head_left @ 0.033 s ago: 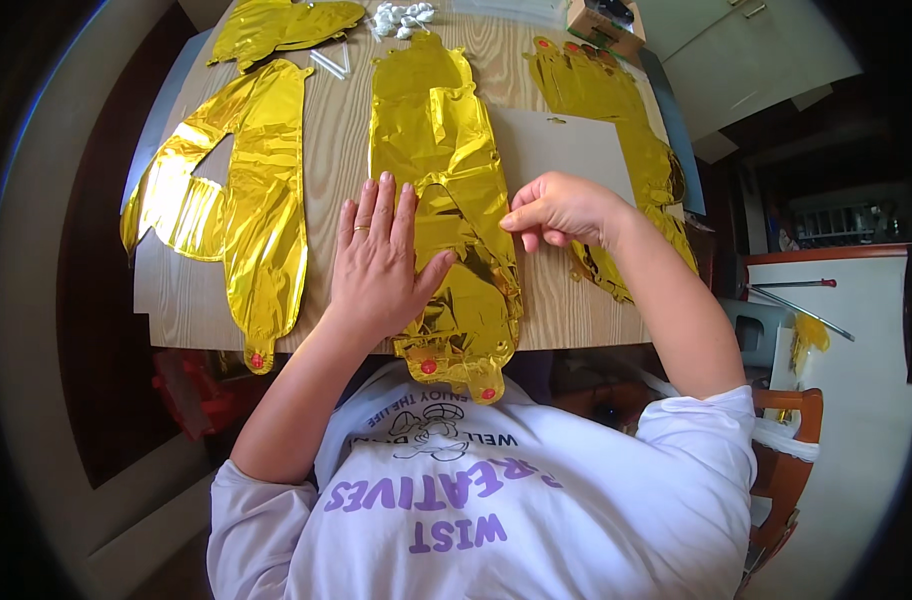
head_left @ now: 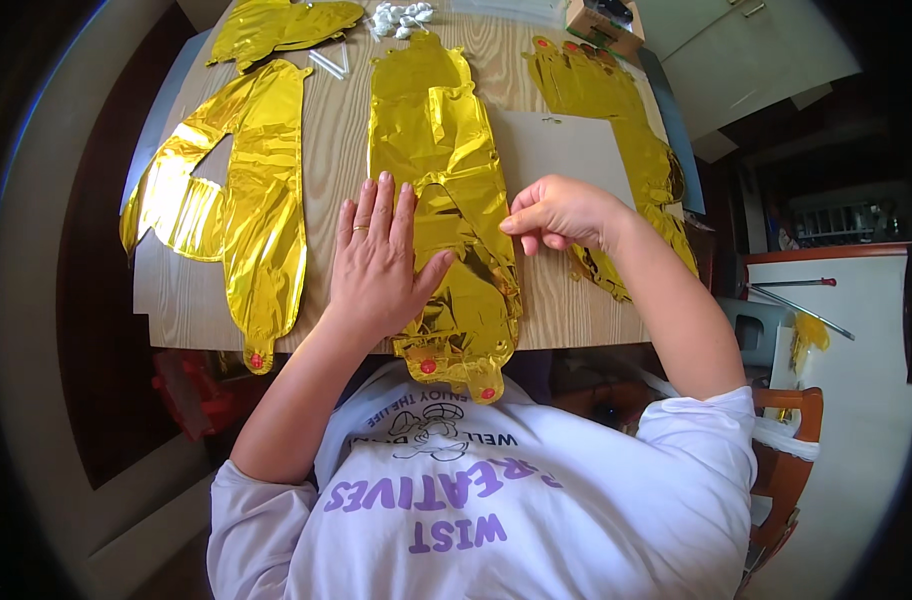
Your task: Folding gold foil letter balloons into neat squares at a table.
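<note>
A flat, uninflated gold foil balloon (head_left: 421,130) lies lengthwise in front of me, its near end with red round marks reaching over the table's front edge. My left hand (head_left: 376,265) rests palm down on its left side, fingers stretched out and the thumb spread to the right. At the balloon's right edge, my right hand (head_left: 571,212) is closed, with thumb and index finger pinching the foil rim. The middle part of the foil is creased and folded over itself. A pale card (head_left: 566,150) lies just beyond my right hand.
More flat gold foil balloons lie on the wood-grain table (head_left: 331,130): one at left (head_left: 266,190), one at far left (head_left: 281,28), one at right (head_left: 606,110). Clear straws (head_left: 328,65), a white bundle (head_left: 401,20) and a cardboard box (head_left: 586,22) sit toward the back. A wooden chair (head_left: 806,415) stands at right.
</note>
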The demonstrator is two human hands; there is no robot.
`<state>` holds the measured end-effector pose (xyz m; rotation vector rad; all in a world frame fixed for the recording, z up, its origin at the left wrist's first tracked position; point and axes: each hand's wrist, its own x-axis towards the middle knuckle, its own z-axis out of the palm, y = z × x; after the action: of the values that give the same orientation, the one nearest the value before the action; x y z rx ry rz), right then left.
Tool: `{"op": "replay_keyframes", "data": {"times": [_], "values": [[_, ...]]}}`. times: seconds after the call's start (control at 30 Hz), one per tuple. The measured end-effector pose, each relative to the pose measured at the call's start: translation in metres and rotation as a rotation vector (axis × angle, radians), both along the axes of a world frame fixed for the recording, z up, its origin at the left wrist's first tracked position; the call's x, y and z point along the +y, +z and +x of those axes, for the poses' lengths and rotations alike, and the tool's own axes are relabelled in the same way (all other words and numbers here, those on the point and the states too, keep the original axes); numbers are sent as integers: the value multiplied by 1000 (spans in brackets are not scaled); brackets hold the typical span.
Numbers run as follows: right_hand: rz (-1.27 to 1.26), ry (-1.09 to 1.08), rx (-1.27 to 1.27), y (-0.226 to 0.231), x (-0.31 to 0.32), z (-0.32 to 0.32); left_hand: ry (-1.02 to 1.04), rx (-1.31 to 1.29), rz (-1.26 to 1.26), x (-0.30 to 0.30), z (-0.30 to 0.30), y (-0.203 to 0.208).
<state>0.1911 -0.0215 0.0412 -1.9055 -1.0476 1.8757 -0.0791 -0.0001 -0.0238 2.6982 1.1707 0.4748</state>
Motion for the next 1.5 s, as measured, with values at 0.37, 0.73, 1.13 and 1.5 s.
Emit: {"op": "replay_keyframes", "data": {"times": [0.37,0.73,1.13,1.5], "values": [[70,-30,-93,1,-19,-12,3,12,-4,0,0,0],[0,-6,45,3,-49,-17,0,3,0,-1,0,2],[16,-35,-8,0,-65,-26,-6,6,18,-1,0,-1],[33,-29,-57,0,-76,-28,-15,-13,25,0,0,-3]]}}
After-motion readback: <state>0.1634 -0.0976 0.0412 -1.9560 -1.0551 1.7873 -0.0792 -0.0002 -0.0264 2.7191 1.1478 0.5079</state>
